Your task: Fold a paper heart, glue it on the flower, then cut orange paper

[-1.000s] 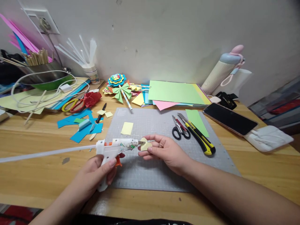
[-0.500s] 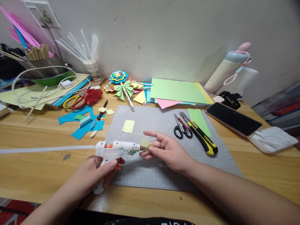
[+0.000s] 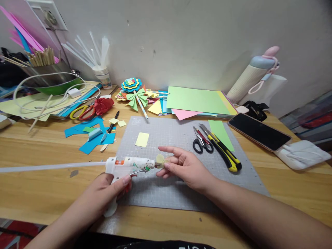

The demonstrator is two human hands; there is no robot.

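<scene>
My left hand (image 3: 110,186) is closed around the handle of a white hot glue gun (image 3: 138,162), with a long translucent glue stick (image 3: 57,167) sticking out of its back. The gun's nozzle points right and meets a small pale yellow paper piece (image 3: 160,159). My right hand (image 3: 184,167) pinches that piece between thumb and fingers, its index finger stretched out. Both hands are over the grey cutting mat (image 3: 176,197). A pale yellow paper rectangle (image 3: 142,139) lies on the mat just beyond the gun.
Small scissors (image 3: 202,141) and a yellow-black utility knife (image 3: 223,152) lie right of my right hand. A phone (image 3: 259,131) rests farther right. Blue paper scraps (image 3: 95,138) are at left. Paper flowers (image 3: 132,86) and coloured sheets (image 3: 197,98) sit along the wall.
My left fingers have drawn in on the glue gun's trigger. The paper piece and my right hand stay almost in place at the nozzle.
</scene>
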